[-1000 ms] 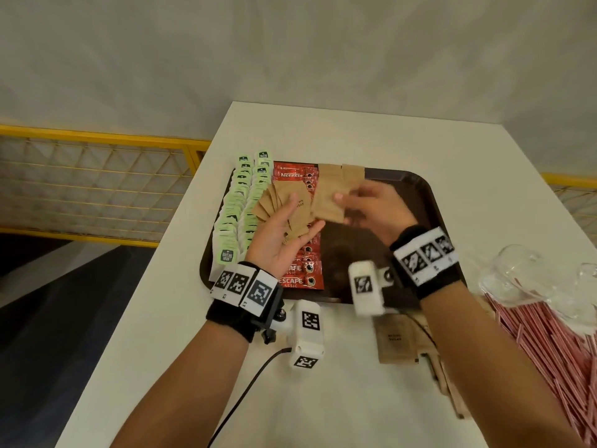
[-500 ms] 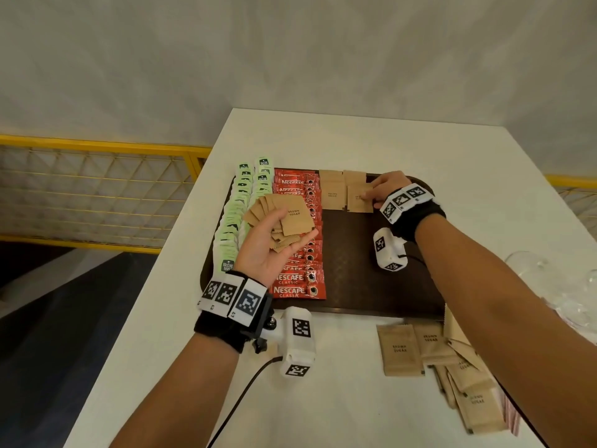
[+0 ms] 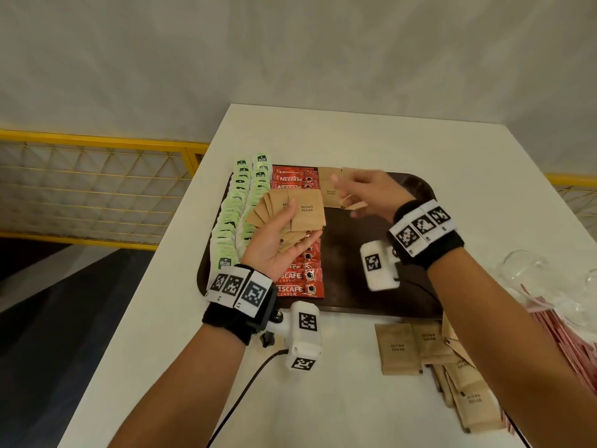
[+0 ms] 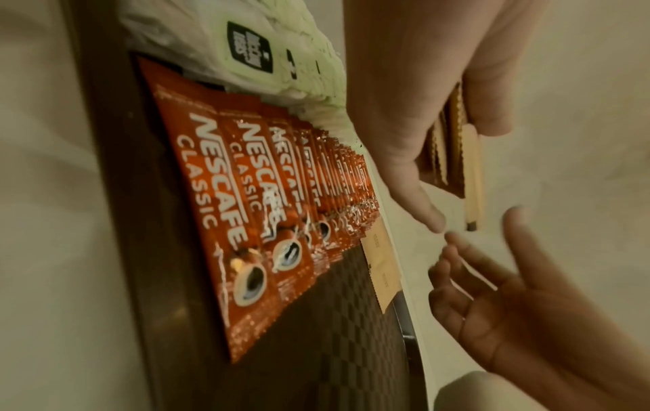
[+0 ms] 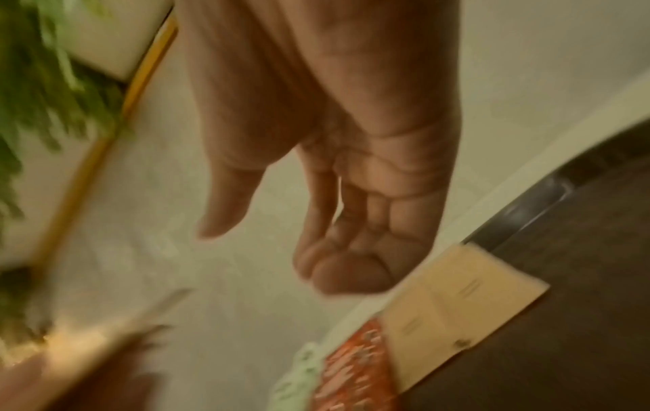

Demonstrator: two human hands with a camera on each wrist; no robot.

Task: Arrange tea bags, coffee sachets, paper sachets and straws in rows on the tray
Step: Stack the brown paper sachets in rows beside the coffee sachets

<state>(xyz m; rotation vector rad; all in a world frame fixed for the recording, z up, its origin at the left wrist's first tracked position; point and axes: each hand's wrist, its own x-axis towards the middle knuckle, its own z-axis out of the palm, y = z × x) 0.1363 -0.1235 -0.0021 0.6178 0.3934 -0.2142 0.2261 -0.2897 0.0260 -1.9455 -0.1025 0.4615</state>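
While the head view looks down on the brown tray (image 3: 403, 305), the left hand (image 3: 274, 244) holds a fanned stack of brown sugar sachets (image 3: 290, 211) between thumb and fingers above the red coffee sachets (image 3: 295, 279). Green tea bags (image 3: 232, 227) line the tray's 9 o'clock side. The right hand (image 3: 368, 195) hovers at 12 o'clock, fingers loosely spread and holding nothing, over placed sachets (image 3: 331, 192). Loose sachets (image 3: 399, 349) and straws (image 3: 578, 347) lie off the tray at 4 o'clock on the white table (image 3: 355, 399). Left wrist view: fingers (image 4: 404, 155) clamp the stack edge-on; the coffee row (image 4: 246, 208) runs beneath. Right wrist view, blurred: the empty hand (image 5: 351, 194) hangs slack, fingers slightly curled.
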